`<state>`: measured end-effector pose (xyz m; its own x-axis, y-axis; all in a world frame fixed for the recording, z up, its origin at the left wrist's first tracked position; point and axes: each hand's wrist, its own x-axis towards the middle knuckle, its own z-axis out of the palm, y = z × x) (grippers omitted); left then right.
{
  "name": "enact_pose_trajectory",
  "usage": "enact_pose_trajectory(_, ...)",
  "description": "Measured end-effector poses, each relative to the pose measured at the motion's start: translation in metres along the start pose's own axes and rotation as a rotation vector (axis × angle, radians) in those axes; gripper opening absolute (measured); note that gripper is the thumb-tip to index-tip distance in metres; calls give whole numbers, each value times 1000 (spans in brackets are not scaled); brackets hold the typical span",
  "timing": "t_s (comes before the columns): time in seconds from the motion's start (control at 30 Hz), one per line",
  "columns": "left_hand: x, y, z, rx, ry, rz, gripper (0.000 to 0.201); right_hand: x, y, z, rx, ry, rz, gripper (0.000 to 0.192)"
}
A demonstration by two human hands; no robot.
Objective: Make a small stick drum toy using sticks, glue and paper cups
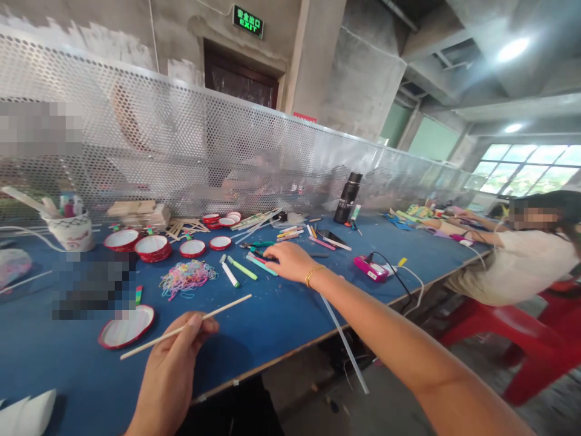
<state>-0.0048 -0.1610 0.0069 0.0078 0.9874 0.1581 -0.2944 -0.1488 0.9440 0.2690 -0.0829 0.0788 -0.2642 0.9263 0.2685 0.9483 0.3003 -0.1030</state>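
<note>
Blue worktable [281, 315], strewn with craft bits. Right hand [290, 259] stretched far across it, fingers loosely curled over green-handled pliers [255, 247]; exact grip unclear. Left hand [175, 363] near the front edge, thumb and forefinger pinching thin wooden stick [188, 325], slanted above the tabletop.

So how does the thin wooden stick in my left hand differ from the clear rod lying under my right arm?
The wooden stick is pale tan and opaque; the clear rod is see-through. The wooden stick is pinched in the left hand and held above the blue table, while the clear rod lies loose with its far end overhanging the table edge. The right hand touches neither; it rests by the pliers. Both are long, thin and straight.
</note>
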Motion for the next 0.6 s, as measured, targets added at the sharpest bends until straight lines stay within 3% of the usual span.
enact_pose_trajectory(0.07, -1, 0, 1, -12, -1, -9, 43, 28, 19, 14, -134, -12, 33, 46)
enact_pose_trajectory(0.2, -2, 0, 1, -45, 4, -18, 42, 71, 49, 39, -201, -203, 106, 79)
enact_pose_trajectory(0.27, -2, 1, 1, -45, 14, -24, 42, 83, 57, 44, -105, -338, 156, 86)
enact_pose_trajectory(0.37, -4, 1, 1, -28, 2, -34, 41, 92, 64, 45, -60, -419, 183, 95)
enact_pose_trajectory(0.47, -6, 2, 1, -13, -20, -44, 41, 93, 68, 43, -73, -431, 151, 101)
enact_pose_trajectory(0.6, -8, 2, 2, 10, -42, -59, 42, 90, 72, 40, -139, -391, 161, 94)
